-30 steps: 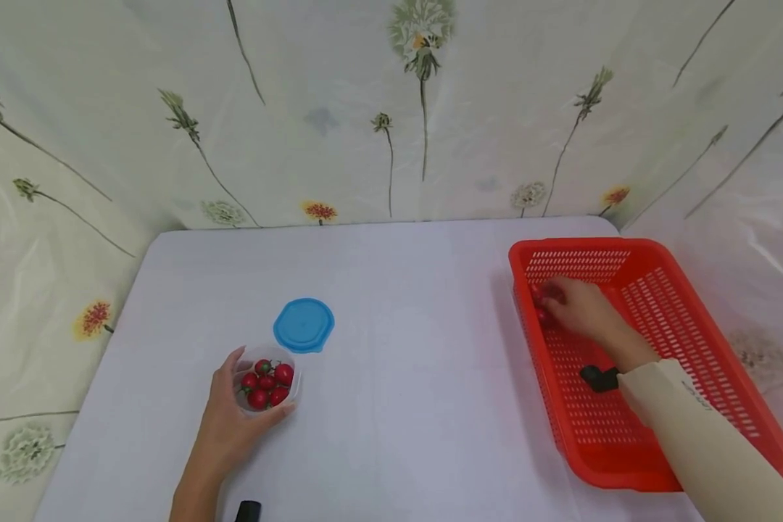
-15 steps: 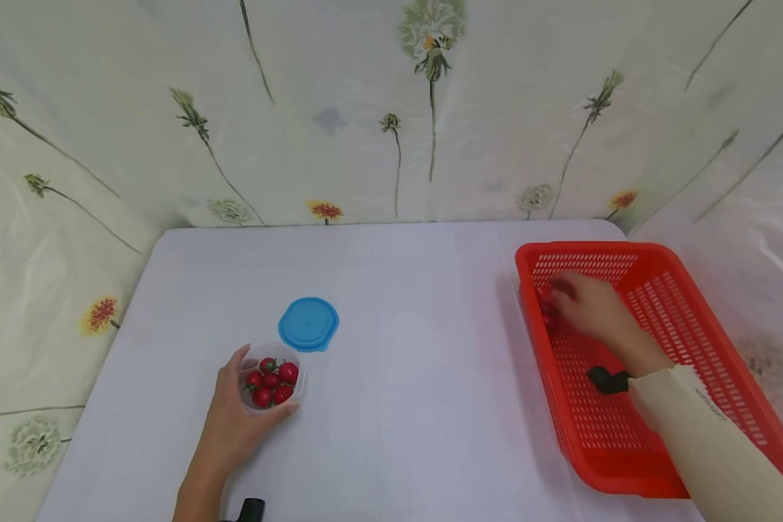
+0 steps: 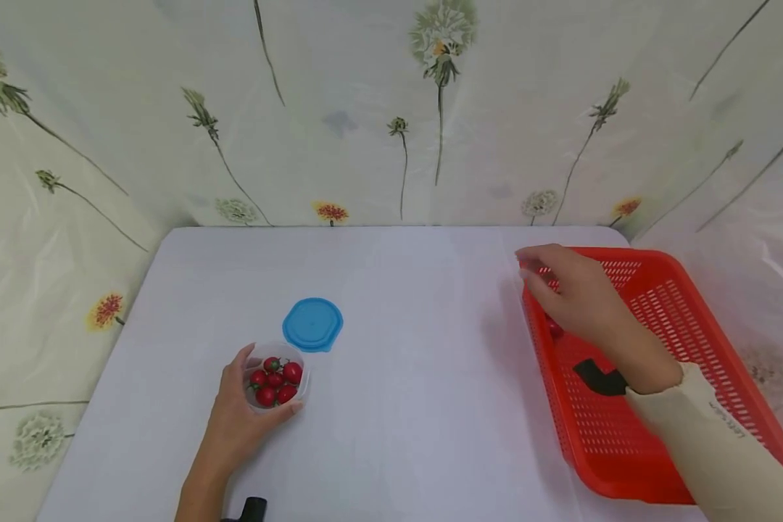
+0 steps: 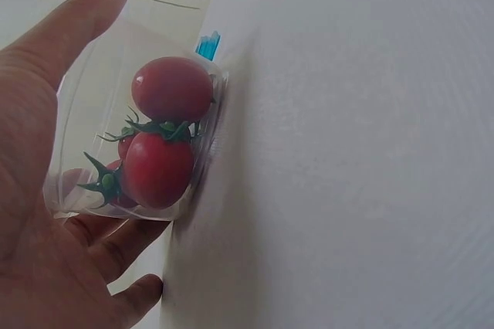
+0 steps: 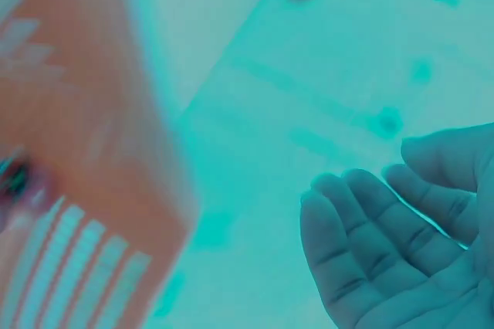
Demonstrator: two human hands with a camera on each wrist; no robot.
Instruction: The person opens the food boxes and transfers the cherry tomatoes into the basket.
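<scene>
On the left of the table my left hand (image 3: 238, 406) holds a clear plastic container (image 3: 304, 388), its thumb and fingers spread round the sides. Several red cherry tomatoes (image 3: 275, 380) with green stems lie inside it; the left wrist view shows one tomato (image 4: 158, 171) close up through the wall. My right hand (image 3: 577, 297) is raised over the left rim of a red plastic basket (image 3: 626, 420). In the right wrist view its fingers are loosely bent, and nothing shows in the palm. Below that hand, a cherry tomato (image 3: 554, 328) lies in the basket, partly hidden.
A blue lid (image 3: 312, 324) lies flat just behind the container. White cloth covers the table (image 3: 424, 377), and a flower-printed sheet (image 3: 339, 145) hangs behind it. The basket fills the table's right side.
My right hand has risen from inside the basket to its left rim. The left hand still holds the container in place. The whole head view has shifted slightly.
</scene>
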